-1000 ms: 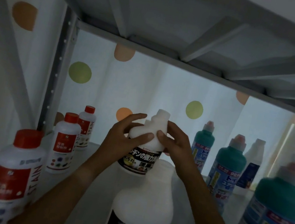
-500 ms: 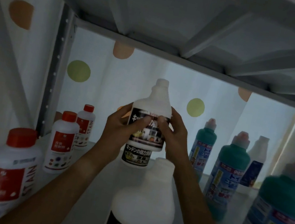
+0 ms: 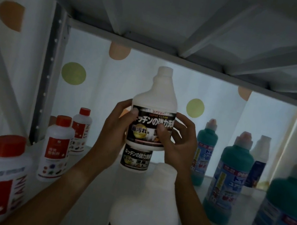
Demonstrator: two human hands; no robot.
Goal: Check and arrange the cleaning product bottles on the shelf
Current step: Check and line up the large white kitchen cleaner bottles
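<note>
A white bottle with a black label is held upright in the air above the shelf. My left hand grips its left side, thumb across the label. My right hand grips the right side, thumb on the label too. Behind and below it stands a second bottle with the same black label. A third one of that kind stands nearest to me in the middle row.
Three white bottles with red caps line the left side of the shelf. Several teal bottles with blue labels stand on the right. The upper shelf's underside hangs close above. A perforated upright post stands at the back left.
Both hands have lifted the white bottle off the shelf and raised it, shifting their grip from its shoulder to the label. The bottle behind it has come into view.
</note>
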